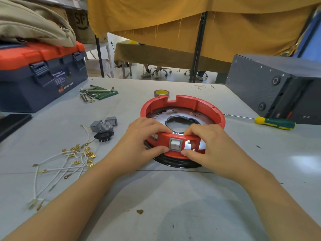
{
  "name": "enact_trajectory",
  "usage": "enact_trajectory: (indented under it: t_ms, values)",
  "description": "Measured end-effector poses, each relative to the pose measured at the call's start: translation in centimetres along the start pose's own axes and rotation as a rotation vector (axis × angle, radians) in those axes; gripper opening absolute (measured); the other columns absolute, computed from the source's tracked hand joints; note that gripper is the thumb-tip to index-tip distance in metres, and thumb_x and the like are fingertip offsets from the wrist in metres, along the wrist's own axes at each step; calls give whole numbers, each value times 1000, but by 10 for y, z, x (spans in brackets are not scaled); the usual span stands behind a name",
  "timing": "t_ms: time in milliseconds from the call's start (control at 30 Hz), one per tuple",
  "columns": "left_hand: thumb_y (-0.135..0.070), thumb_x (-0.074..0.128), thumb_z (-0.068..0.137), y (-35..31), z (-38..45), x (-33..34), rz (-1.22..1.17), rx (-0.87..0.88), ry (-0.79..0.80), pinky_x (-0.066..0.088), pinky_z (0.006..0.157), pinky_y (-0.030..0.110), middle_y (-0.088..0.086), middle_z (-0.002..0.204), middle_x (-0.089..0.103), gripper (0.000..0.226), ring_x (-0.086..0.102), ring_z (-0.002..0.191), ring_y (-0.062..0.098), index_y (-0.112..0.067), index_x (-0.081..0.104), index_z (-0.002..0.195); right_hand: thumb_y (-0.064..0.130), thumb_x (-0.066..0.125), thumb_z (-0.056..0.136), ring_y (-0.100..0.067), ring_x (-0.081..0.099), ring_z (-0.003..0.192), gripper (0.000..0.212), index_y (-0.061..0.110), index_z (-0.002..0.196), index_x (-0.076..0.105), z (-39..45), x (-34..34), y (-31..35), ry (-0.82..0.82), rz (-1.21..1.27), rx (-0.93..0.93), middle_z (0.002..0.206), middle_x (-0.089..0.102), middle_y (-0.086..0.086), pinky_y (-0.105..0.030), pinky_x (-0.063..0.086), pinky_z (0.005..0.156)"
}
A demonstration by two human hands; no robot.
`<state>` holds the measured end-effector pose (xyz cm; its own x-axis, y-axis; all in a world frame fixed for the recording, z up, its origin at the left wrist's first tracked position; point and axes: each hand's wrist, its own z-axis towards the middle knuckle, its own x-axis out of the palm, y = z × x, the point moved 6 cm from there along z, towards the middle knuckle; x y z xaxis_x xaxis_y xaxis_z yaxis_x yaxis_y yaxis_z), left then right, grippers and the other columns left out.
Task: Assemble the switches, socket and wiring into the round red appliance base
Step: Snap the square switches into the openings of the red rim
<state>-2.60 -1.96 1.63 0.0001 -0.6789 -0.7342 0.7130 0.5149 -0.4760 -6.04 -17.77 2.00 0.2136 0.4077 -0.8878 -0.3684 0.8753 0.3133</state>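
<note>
Red base (184, 103): round plastic ring with a metal floor plate, on the grey table (173, 206), near its middle. Judged rigid and fairly light, smooth-sided; best held by the near wall and rim, away from the cut-out openings.

Toolbox (41, 75): blue with orange lid, far left of the base.

Grey case (271, 87): far right of the base.

Left hand (147, 134): on the near wall of the base, fingers curled over the rim, thumb pressing below beside the switch.

Right hand (203, 141): mirrored on the other side, fingers hooked over the rim, thumb under the switch; both hands grip the base.

Screwdriver (274, 122): right of the base, apart from it.

Wires (66, 162): white leads with brass terminals, loose, left of the base. Judged limp, easily tangled.

Spare switches and socket (104, 128): piled left of the base.

Tape roll (161, 93): just behind the base.

Switch (175, 144): white rocker in grey frame, seated in the near wall, between the thumbs. The openings on either side of it are unfilled.
</note>
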Motion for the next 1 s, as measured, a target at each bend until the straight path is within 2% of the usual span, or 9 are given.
enact_trajectory:
  t_ms: [133,367,500,633,733,833,900,967,1000]
  values:
    - [-25,76,77,-3,1,2,57,7,-40,33,98,29,-12,100,62,30,49,103,12,-22,65,104,41,63,80,-11,47,74,21,24,87,54,3,3,5,-44,-101,-13,75,53,11,-22,28,76]
    - [-26,75,77,-6,0,3,115,28,-55,34,98,34,-11,97,62,29,50,101,14,-22,64,103,32,65,79,-11,43,66,20,16,81,55,4,4,6,-50,-77,-10,65,43,16,-18,21,66]
    - [-25,75,77,-6,-1,4,133,43,-65,33,98,35,-9,96,62,28,49,99,16,-21,63,102,33,64,81,-7,41,65,20,17,80,52,5,6,5,-44,-76,-15,65,41,16,-20,18,69]
    - [-26,75,78,-5,0,4,119,32,-54,31,98,31,-12,97,60,29,48,99,12,-22,63,104,37,67,79,-7,46,69,20,22,80,53,5,5,3,-45,-51,-1,67,46,17,-19,27,67]
    - [-25,74,78,-3,1,1,56,20,-32,34,97,24,-12,102,60,28,49,103,8,-23,66,106,41,68,79,-10,51,80,22,24,90,60,3,3,-2,-27,-30,-4,80,58,13,-17,35,76]
    - [-26,68,83,6,1,-11,-54,-60,-84,35,93,6,-20,111,57,25,46,110,-7,-28,66,108,43,65,80,-6,53,88,20,30,94,61,2,-4,-10,-1,-6,-3,89,61,16,-10,36,77]
    - [-23,64,86,17,0,-25,-31,-151,-196,32,85,-1,-19,107,59,19,47,102,-15,-27,67,104,43,60,80,0,52,94,11,38,89,60,1,-10,-17,-12,50,16,87,61,21,-5,38,75]
    - [-17,62,88,32,0,-38,58,-260,-247,32,78,1,-13,104,59,15,49,91,-14,-25,68,99,43,59,80,7,51,96,4,44,84,59,2,-13,-19,-25,121,24,84,61,24,-6,42,70]
    - [-16,60,88,42,0,-44,100,-321,-232,34,80,8,-10,105,60,16,51,89,-9,-25,68,99,42,60,80,7,51,95,4,45,84,60,2,-12,-19,-34,145,22,84,62,23,-8,44,68]
